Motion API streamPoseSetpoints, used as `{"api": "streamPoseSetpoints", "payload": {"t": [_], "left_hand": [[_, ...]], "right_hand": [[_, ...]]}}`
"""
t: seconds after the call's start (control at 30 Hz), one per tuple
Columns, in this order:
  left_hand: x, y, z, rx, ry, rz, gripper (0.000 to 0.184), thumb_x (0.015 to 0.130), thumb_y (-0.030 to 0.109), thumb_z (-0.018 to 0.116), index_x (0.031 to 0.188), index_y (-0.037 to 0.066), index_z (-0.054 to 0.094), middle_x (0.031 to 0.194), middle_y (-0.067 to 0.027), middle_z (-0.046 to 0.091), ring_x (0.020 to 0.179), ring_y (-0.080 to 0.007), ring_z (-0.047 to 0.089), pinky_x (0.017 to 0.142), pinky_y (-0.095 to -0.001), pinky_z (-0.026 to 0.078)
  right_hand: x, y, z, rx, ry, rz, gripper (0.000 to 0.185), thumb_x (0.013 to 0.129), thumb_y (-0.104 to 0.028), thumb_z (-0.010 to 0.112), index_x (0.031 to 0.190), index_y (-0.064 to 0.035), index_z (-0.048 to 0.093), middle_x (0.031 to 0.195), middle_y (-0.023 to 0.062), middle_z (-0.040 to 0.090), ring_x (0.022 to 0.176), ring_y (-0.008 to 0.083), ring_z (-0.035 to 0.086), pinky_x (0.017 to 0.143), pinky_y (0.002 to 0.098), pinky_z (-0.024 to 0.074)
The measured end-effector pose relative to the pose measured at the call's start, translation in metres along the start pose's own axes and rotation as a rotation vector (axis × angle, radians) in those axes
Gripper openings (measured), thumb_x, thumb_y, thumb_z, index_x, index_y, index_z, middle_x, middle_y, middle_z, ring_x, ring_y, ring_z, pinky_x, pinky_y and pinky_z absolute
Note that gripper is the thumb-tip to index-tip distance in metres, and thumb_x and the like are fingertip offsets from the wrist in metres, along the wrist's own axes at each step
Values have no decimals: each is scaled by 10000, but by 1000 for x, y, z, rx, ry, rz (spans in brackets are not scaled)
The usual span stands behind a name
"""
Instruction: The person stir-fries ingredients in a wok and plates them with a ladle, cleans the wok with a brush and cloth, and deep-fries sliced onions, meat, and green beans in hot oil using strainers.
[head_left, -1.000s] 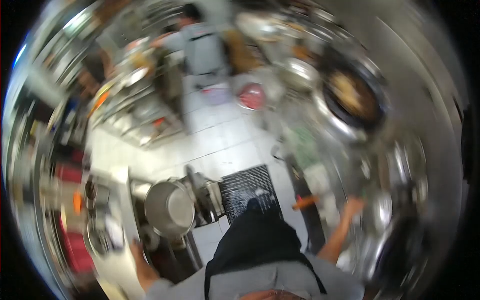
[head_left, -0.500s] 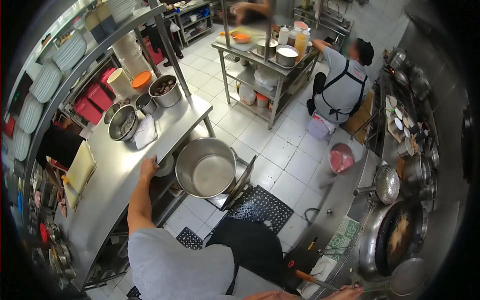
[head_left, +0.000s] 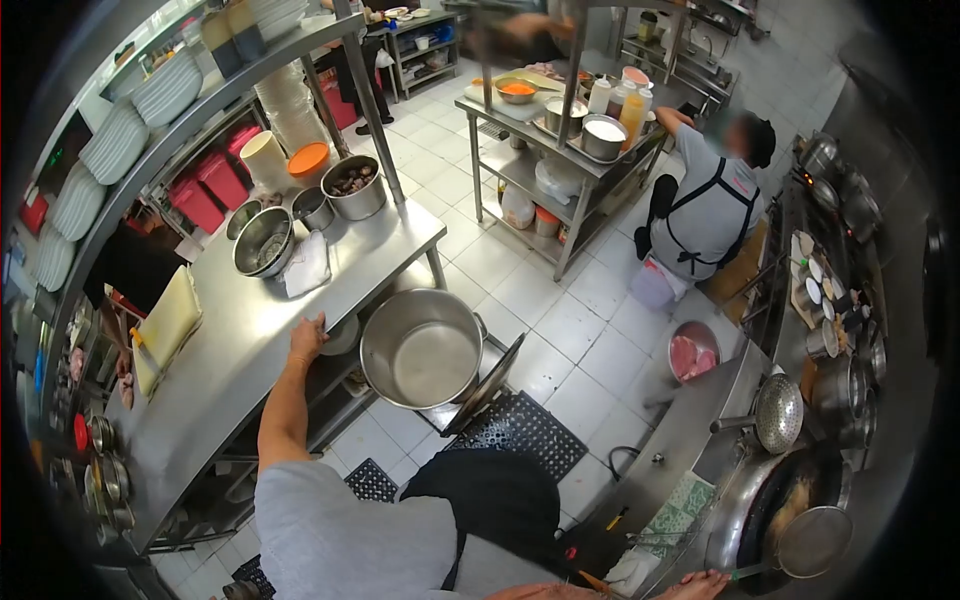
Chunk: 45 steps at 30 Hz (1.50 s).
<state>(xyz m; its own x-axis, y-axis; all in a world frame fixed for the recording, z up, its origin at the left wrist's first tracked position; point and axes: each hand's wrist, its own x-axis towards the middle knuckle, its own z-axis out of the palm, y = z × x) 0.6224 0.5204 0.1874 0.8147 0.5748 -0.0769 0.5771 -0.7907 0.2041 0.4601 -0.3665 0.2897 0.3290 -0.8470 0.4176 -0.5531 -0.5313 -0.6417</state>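
My left hand point(head_left: 309, 338) is at the front edge of the steel worktable point(head_left: 215, 390), its fingers curled over the edge. At the bottom right, my right hand point(head_left: 697, 585) is closed around the handle of a round mesh strainer point(head_left: 815, 542). The strainer is above the near right part of a dark wok point(head_left: 760, 522), partly covering the brown food in it. A large steel stockpot point(head_left: 422, 350) with a little pale liquid or a bare bottom, I cannot tell which, stands right of my left hand.
Steel bowls point(head_left: 264, 243), a pot of dark pieces point(head_left: 354, 188) and a cutting board point(head_left: 168, 325) are on the worktable. A perforated ladle point(head_left: 778, 412) lies beside the wok. A co-worker point(head_left: 705, 200) sits low near a bowl of pink meat point(head_left: 693, 352). Black mats point(head_left: 520, 435) cover some floor.
The strainer has moved from the wok's near rim to over its inside, along with my right hand. My left hand stays at the table edge. The whole view has shifted slightly.
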Motion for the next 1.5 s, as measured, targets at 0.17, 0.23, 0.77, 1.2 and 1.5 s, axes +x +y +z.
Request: {"api": "streamPoseSetpoints", "payload": {"t": [0.17, 0.23, 0.77, 1.2, 1.5], "left_hand": [[-14, 15, -15, 20, 22, 29, 614, 719, 202, 721, 1290, 215, 499, 1076, -247, 571, 1028, -388, 542, 869, -513, 373], [-13, 16, -17, 28, 5, 22, 623, 710, 199, 730, 1289, 209, 501, 1075, -248, 573, 1028, -385, 544, 867, -500, 381], [-10, 19, -23, -22, 34, 33, 613, 626, 151, 778, 1206, 149, 580, 984, -221, 622, 952, -369, 584, 838, -428, 454], [-9, 23, -23, 22, 2, -16, 600, 650, 186, 772, 1216, 196, 574, 1015, -192, 627, 992, -364, 575, 865, -439, 439], [-16, 41, -35, 84, -15, -55, 619, 668, 217, 763, 1249, 220, 548, 1020, -158, 634, 1057, -343, 549, 873, -431, 427]], "right_hand": [[1, 20, 9, 55, 42, -41, 363, 902, -257, 425, 1121, 1, 554, 1148, 157, 562, 1055, 306, 511, 908, 453, 398], [7, 30, 9, 28, 32, -18, 360, 897, -262, 434, 1110, -4, 567, 1126, 151, 574, 1028, 302, 523, 899, 448, 400], [23, -39, -21, 273, -115, 302, 390, 874, -315, 477, 1067, 3, 594, 1072, 140, 600, 990, 290, 545, 906, 423, 394], [34, -7, -10, 138, -143, 149, 654, 820, -553, 426, 1069, 29, 585, 1057, 140, 610, 1010, 265, 548, 933, 404, 370], [51, 17, -5, 41, -123, 32, 702, 796, -575, 412, 1123, 33, 539, 1070, 156, 598, 1003, 252, 556, 906, 376, 383]]}}
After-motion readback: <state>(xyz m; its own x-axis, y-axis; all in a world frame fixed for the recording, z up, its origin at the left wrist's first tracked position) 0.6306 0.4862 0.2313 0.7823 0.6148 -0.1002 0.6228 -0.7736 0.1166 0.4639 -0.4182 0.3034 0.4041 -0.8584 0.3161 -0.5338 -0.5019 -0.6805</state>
